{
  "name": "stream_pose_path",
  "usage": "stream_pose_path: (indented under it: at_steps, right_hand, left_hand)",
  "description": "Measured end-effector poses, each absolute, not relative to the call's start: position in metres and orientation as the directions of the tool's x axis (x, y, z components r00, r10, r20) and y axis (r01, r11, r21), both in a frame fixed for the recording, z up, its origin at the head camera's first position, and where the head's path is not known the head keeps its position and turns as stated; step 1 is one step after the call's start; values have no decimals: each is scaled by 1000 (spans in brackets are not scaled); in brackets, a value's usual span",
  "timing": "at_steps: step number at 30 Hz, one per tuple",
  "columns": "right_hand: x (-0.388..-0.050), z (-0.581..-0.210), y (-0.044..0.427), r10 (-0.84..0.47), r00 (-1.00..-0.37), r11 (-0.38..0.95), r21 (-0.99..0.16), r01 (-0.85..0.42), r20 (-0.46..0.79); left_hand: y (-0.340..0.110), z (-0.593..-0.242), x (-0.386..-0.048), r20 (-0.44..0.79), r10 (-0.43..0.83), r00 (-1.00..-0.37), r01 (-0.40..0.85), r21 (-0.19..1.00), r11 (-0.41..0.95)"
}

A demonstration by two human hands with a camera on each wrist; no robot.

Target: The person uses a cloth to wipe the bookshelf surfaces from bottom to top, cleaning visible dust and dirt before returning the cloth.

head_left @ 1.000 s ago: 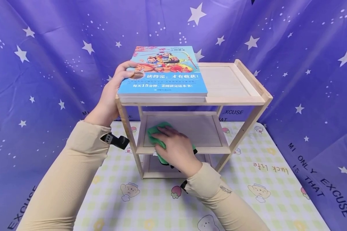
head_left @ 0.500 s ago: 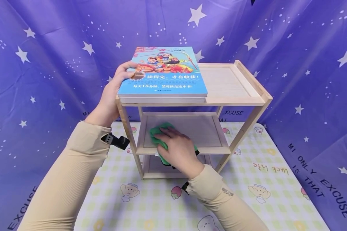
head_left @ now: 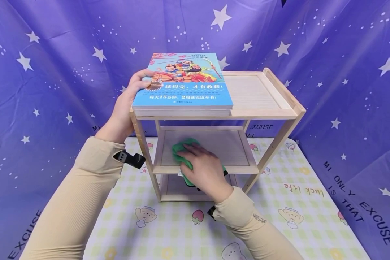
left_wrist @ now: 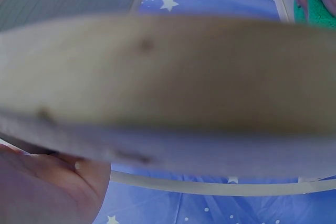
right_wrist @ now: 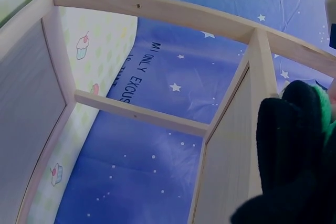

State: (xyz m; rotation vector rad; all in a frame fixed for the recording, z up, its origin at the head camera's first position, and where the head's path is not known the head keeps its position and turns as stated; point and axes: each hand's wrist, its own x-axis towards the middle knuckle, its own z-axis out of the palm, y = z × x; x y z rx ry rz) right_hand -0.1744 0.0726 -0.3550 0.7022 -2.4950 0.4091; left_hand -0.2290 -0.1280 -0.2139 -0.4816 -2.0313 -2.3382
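Observation:
A pale wooden three-tier shelf (head_left: 266, 115) stands upright with a blue illustrated book (head_left: 185, 90) on top of its top tier, at the left; another book lies under it. My left hand (head_left: 122, 103) holds the shelf's upper left side, its fingertips lying on the book's left edge. On the middle tier, my right hand (head_left: 205, 169) holds a green cloth (head_left: 179, 150) pressed against the board near the left. The cloth's dark-edged part hangs over the front rail. Part of the green cloth (left_wrist: 317, 11) shows in the left wrist view, and its dark side (right_wrist: 294, 135) in the right wrist view.
The shelf stands on a table with a green-checked cartoon tablecloth (head_left: 169, 231). Purple star-patterned curtains (head_left: 68, 54) enclose the back and both sides. The top tier's bare board (head_left: 251, 90) shows right of the books. Slender posts (head_left: 145, 155) flank the middle tier's opening.
My right hand and the green cloth have slid a little to the right along the middle tier. The left hand, the books and the shelf have stayed in place.

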Motion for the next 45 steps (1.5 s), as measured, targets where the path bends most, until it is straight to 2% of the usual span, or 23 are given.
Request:
stream_pose_path:
  at_steps: [45]
  right_hand:
    - [-172,-354,120,-282,-827,866,-242,-437,487]
  left_hand:
    - [-127,-213,-226,213,185,-959,186,970,-155]
